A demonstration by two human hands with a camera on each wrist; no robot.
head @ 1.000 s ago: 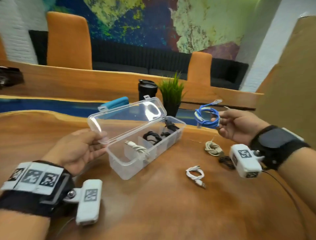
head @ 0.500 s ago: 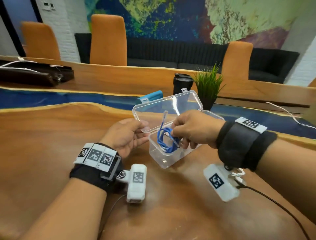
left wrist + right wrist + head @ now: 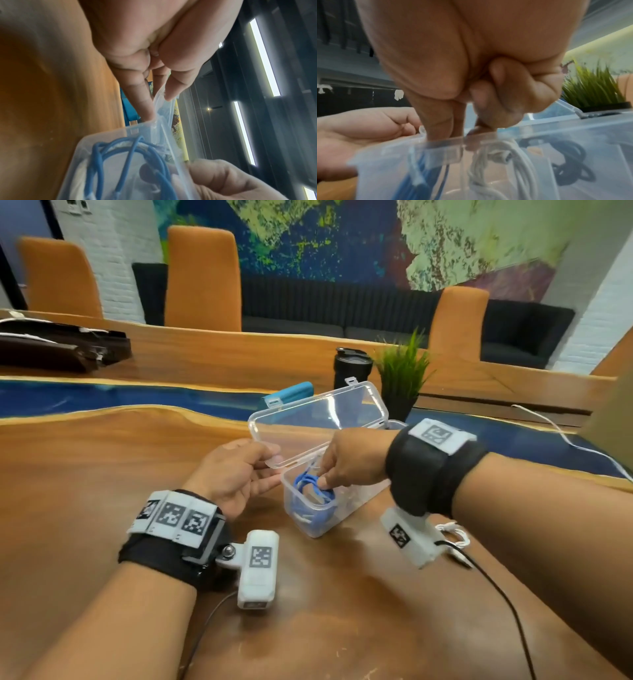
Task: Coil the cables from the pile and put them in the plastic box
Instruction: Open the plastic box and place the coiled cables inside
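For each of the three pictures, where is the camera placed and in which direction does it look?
Head: on the head, looking down at the table; both forearms, left hand, right hand show.
Left wrist: along the left fingers pinching the lid.
Right wrist: along the right fingers dipping into the plastic box.
All three show the blue cable.

A wooden table (image 3: 102,474) with a blue band. At its far side: a potted grass plant (image 3: 402,374), black tumbler (image 3: 352,366), possibly a teal case (image 3: 291,395). Orange chairs (image 3: 202,278) beyond.

No readable text anywhere — only square coded markers on the wristbands (image 3: 174,517).
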